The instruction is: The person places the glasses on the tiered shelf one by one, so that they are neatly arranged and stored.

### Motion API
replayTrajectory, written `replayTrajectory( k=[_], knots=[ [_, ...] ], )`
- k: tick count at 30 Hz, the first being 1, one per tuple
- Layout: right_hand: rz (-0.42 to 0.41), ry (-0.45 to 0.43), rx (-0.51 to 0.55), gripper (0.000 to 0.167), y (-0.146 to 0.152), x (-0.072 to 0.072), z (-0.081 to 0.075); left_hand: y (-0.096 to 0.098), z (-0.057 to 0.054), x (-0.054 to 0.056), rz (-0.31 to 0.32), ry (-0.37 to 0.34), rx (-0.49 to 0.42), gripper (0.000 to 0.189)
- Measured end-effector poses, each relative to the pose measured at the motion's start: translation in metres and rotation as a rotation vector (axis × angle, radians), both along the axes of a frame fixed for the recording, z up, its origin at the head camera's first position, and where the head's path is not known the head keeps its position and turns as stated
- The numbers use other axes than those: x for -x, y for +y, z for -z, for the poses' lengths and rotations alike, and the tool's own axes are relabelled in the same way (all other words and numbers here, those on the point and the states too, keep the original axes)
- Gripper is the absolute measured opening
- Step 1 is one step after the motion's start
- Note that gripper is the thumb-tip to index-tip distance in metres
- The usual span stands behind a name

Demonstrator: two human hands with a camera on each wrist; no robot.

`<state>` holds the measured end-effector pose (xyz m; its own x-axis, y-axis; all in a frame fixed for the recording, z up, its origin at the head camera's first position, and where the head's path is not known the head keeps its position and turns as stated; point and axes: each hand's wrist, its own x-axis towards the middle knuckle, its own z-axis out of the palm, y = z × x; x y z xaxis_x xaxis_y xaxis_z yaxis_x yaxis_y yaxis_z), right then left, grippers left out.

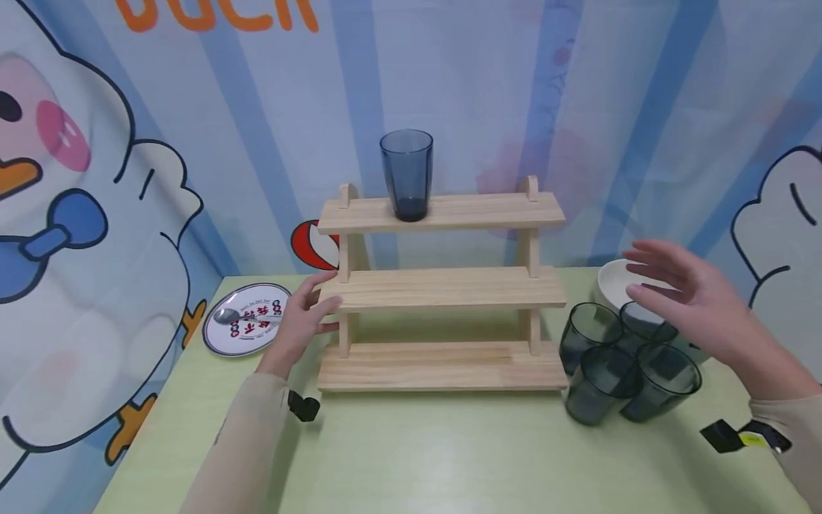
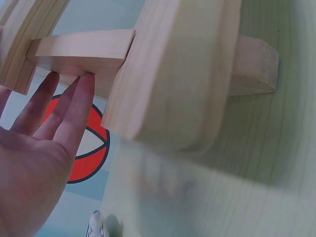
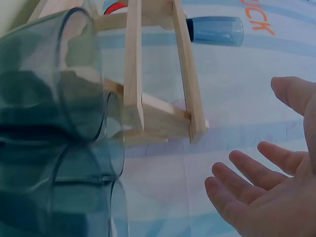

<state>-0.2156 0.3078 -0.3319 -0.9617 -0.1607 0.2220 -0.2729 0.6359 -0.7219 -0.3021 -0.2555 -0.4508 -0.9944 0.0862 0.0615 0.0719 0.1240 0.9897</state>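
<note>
A three-tier wooden display rack (image 1: 443,287) stands at the back of the table. My left hand (image 1: 300,319) holds its left end at the middle board, thumb toward the front. In the left wrist view, its extended fingers (image 2: 74,113) touch the upright (image 2: 81,47) under that board. One blue-grey drinking glass (image 1: 407,175) stands upright on the top board. Right of the rack, several matching glasses (image 1: 597,392) stand grouped closely. My right hand (image 1: 696,303) hovers over their far side, fingers spread and holding nothing; the right wrist view shows its palm empty beside the glasses (image 3: 44,89).
An oval plate (image 1: 247,343) with a spoon (image 1: 227,315) on it lies left of the rack. Behind the glasses sits a white bowl (image 1: 610,282), partly covered by them and the right hand. A printed cloth backdrop (image 1: 270,143) hangs right behind the table.
</note>
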Motion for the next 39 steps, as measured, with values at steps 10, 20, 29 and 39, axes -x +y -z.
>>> replayTrajectory(
  k=[10,20,29,39],
  knots=[
    [0.1,0.166,-0.049,0.056,0.034,-0.025,0.035,0.002,0.001,0.0,-0.002,-0.003,0.002,0.056],
    [0.23,0.172,-0.011,0.053,0.058,-0.051,0.075,0.002,0.0,0.0,0.001,-0.006,0.007,0.057],
    [0.339,0.032,-0.006,0.056,0.066,-0.07,0.108,0.002,0.0,0.0,-0.002,-0.018,0.005,0.057],
    [0.351,-0.088,-0.021,0.063,0.066,-0.071,0.133,0.001,0.0,0.001,-0.005,-0.012,0.002,0.057]
  ],
)
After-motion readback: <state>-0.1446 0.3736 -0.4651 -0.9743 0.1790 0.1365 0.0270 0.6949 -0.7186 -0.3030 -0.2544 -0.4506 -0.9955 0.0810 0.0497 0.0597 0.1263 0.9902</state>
